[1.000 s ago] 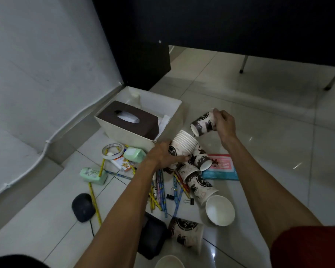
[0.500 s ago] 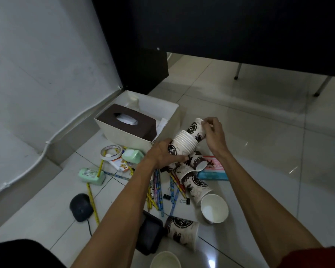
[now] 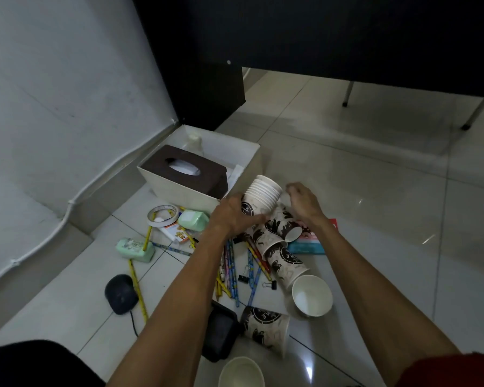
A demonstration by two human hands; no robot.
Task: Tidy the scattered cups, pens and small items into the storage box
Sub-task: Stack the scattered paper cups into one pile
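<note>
The storage box point(image 3: 179, 191), white and open-topped, is sitting on the tiled floor point(image 3: 361, 191) at the far left of the clutter, close to the wall. A brown tissue box point(image 3: 187, 174) is resting in its left part.

Just right of the box's near right corner, the left hand point(image 3: 231, 216) is gripping a stack of paper cups point(image 3: 264, 191). Its fingers and thumb are wrapping the printed lower part, and the white rims are tilting up toward the far side. The right hand point(image 3: 302, 202) is hovering just right of those rims, its fingers loosely curled and holding nothing. Whether a fingertip is touching the stack cannot be told.

Below the hands, several loose cups point(image 3: 284, 255) are lying on their sides in a row running toward the near right. One cup point(image 3: 312, 298) at the near end of that row is showing its white inside, and another printed cup point(image 3: 266, 328) is lying on its side nearer still.

Pens and pencils point(image 3: 229, 269) are lying fanned beside the left forearm, with binder clips point(image 3: 243, 278) among them. A teal-and-red booklet point(image 3: 305, 244) is lying under the right wrist.

To the left, a tape roll point(image 3: 162, 215), two pale green packs point(image 3: 136, 248), a dark mouse point(image 3: 120, 293) and a long yellow pencil point(image 3: 137, 289) are lying scattered on the tiles.
</note>
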